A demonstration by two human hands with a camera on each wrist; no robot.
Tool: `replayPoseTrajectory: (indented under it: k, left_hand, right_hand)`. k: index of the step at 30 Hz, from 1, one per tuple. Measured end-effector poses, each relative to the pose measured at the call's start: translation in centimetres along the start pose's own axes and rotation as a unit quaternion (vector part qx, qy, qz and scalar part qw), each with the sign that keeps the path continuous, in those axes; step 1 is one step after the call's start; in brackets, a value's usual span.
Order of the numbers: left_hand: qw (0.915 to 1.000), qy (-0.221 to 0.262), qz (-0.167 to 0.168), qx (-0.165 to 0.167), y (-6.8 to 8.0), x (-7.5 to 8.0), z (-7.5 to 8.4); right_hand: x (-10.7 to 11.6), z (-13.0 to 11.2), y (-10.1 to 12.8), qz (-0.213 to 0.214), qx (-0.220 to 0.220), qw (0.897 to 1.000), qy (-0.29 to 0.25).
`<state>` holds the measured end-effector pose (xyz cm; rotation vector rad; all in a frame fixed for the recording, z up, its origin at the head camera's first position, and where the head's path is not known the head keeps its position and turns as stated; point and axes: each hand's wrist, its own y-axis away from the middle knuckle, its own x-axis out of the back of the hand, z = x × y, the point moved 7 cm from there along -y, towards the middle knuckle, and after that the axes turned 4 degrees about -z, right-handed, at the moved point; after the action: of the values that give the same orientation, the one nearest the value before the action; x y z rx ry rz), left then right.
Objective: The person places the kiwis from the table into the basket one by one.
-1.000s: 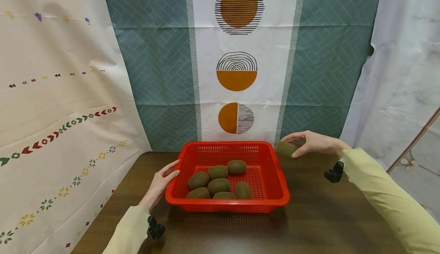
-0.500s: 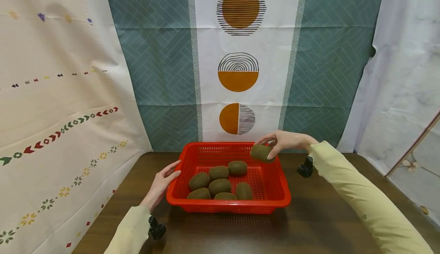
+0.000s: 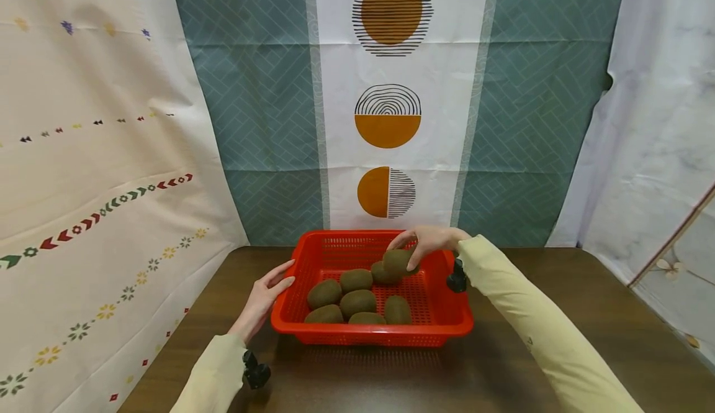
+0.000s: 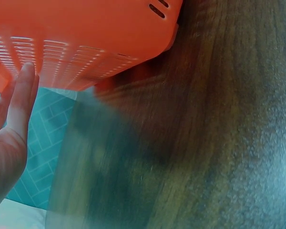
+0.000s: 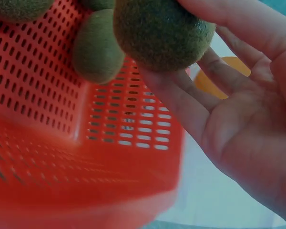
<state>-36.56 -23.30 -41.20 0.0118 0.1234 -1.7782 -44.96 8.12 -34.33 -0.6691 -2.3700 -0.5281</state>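
A red perforated plastic basket [image 3: 371,329] stands on the table with several brown kiwis [image 3: 358,303] in its left and middle part. My right hand [image 3: 429,240] pinches another kiwi [image 3: 395,263] between thumb and fingers, over the back of the basket. In the right wrist view this held kiwi [image 5: 164,36] is above the basket floor, and a second kiwi [image 5: 99,47] lies just beyond it by the wall. At the basket's left side, my left hand [image 3: 261,298] rests its extended fingers against the rim; the left wrist view has straight fingers [image 4: 23,98] at the outer wall.
A dark brown wooden table [image 3: 536,338] surrounds the basket. Behind it hangs a green and white cloth [image 3: 268,152] with orange circle prints. A cream patterned cloth [image 3: 112,214] hangs on the left, and a pale marbled one [image 3: 653,140] on the right.
My right hand has carried the kiwi leftward from beyond the basket's right rim to over its back middle, and lower. The left hand has stayed at the rim.
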Motion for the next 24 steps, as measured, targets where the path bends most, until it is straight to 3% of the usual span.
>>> replayPoseTrajectory:
  k: [9, 16, 24]
  left_hand:
    - [1.0000, 0.000, -0.001, 0.000, -0.1, -0.1, -0.2]
    - [1.0000, 0.000, -0.005, -0.003, -0.1, -0.1, 0.0]
    - [1.0000, -0.008, -0.004, 0.000, -0.1, -0.1, 0.1]
  right_hand:
    - [-1.6, 1.5, -1.4, -0.019, -0.017, 1.000, -0.003]
    - [-2.1, 2.4, -1.6, -0.008, -0.044, 0.999, 0.011]
    - [-2.5, 3.5, -1.8, -0.008, -0.069, 0.997, -0.011]
